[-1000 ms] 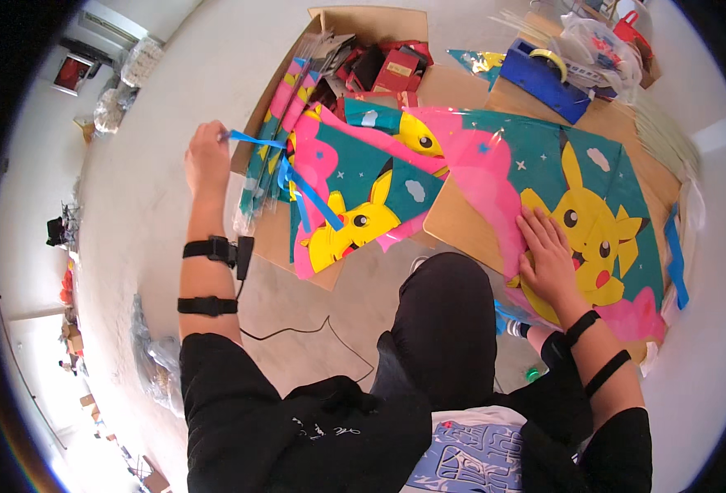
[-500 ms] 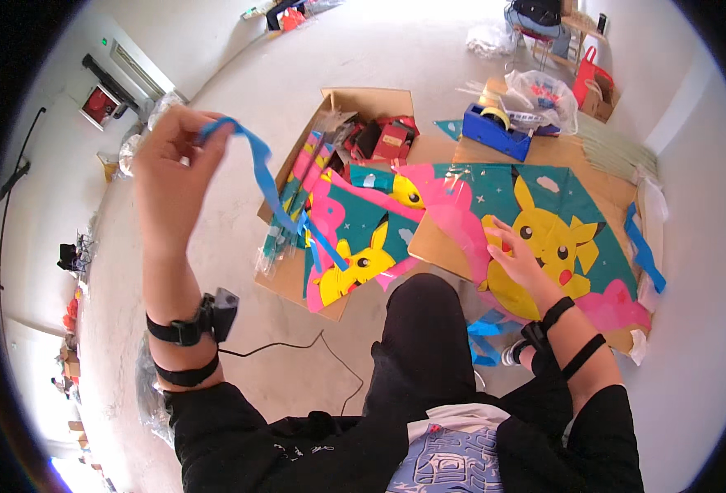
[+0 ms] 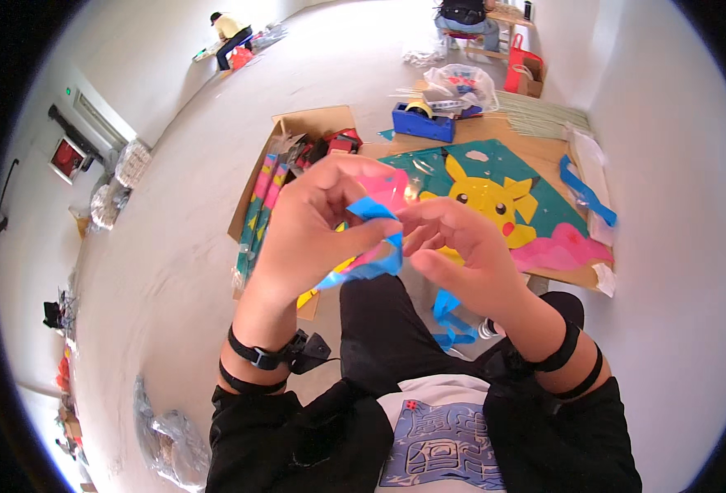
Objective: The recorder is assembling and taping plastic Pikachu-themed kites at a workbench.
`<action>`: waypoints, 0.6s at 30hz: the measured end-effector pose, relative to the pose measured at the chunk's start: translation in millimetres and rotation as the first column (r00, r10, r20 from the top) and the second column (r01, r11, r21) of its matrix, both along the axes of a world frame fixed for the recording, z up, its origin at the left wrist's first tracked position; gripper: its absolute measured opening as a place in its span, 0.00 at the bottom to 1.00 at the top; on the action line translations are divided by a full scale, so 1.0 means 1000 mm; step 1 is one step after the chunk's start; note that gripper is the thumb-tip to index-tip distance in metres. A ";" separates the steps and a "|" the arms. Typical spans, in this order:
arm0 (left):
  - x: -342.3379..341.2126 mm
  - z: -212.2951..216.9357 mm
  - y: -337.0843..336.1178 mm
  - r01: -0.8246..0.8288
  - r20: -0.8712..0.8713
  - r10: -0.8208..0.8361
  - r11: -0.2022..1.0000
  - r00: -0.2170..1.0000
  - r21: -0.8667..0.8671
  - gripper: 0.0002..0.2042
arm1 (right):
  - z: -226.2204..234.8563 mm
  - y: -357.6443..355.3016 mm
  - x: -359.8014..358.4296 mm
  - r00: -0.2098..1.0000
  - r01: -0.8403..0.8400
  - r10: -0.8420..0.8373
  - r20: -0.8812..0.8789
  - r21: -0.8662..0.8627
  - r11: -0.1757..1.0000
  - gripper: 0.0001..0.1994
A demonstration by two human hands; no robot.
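My left hand [image 3: 318,218] is raised over my lap and pinches a blue ribbon [image 3: 383,259] between thumb and fingers. The ribbon curls into a loop below the fingertips. Close beside it, my right hand [image 3: 470,246] has its fingers curved and its thumb apart; its fingertips reach the ribbon's edge, and I see nothing gripped in them. Beyond my hands, a glossy green and pink sheet [image 3: 482,152] printed with a yellow cartoon character lies on a cardboard-topped surface. Another printed sheet is mostly hidden behind my left hand.
An open cardboard box [image 3: 318,117] holds red packs and rolled printed sheets [image 3: 260,205]. Behind the sheet stand a blue tape dispenser [image 3: 423,125], a plastic bag [image 3: 465,82] and thin pale sticks [image 3: 539,115]. Another blue ribbon [image 3: 589,193] lies at right. Two people sit farther off.
My left hand has come down and inward with the ribbon. My right hand has lifted off the printed sheet to meet it. The view has shifted, bringing a seated person into sight.
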State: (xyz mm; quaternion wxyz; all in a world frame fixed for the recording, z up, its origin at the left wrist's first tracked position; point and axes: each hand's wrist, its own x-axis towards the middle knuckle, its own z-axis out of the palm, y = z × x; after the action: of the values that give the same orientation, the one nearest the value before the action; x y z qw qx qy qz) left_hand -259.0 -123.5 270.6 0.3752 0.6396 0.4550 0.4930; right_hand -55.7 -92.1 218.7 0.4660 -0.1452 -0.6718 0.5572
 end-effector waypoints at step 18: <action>0.064 -0.038 -0.003 0.404 0.535 -0.201 0.866 0.821 -0.295 0.11 | -0.029 -0.036 0.063 0.996 -0.034 0.002 -0.092 -0.348 0.937 0.09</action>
State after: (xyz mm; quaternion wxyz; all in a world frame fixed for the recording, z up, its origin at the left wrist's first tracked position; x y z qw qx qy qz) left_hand -195.1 -126.6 232.6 0.6736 0.4704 0.3258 0.4678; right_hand 7.1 -128.2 190.1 0.4575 -0.1942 -0.5418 0.6778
